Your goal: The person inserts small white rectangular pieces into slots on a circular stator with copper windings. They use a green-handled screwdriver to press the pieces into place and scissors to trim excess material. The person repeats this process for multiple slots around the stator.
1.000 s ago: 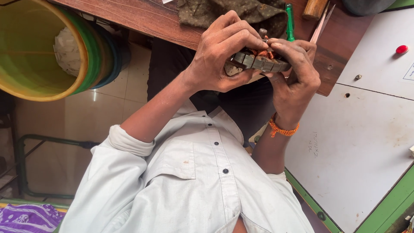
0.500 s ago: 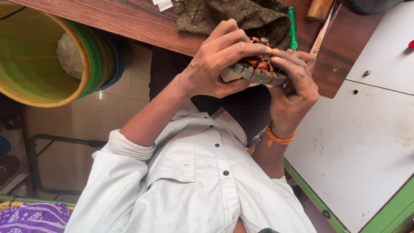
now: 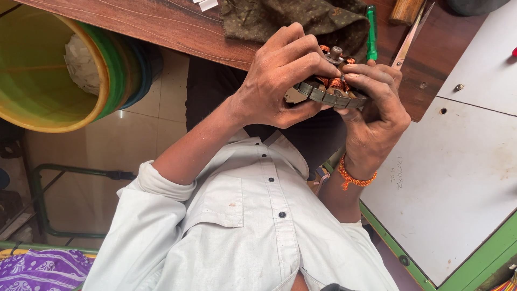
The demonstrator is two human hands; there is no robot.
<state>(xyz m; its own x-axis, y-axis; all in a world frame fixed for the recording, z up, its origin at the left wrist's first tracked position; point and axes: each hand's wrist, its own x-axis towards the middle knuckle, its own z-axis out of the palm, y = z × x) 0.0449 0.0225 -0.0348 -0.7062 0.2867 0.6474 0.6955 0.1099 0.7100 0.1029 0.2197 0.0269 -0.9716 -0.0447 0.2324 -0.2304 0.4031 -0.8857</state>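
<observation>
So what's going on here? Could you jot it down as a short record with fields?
Left hand: grips the round metal part with copper windings from one side
Right hand: cradles the same part from the other side; orange thread band at the wrist
Bench: wooden worktop with an olive cloth and a green-handled tool
Beside: yellow bucket, white board

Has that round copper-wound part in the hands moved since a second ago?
Cannot tell for sure: the head camera itself shifted. Against the green screwdriver on the wooden bench, the wound part sits about where it did, both hands gripping it.
</observation>
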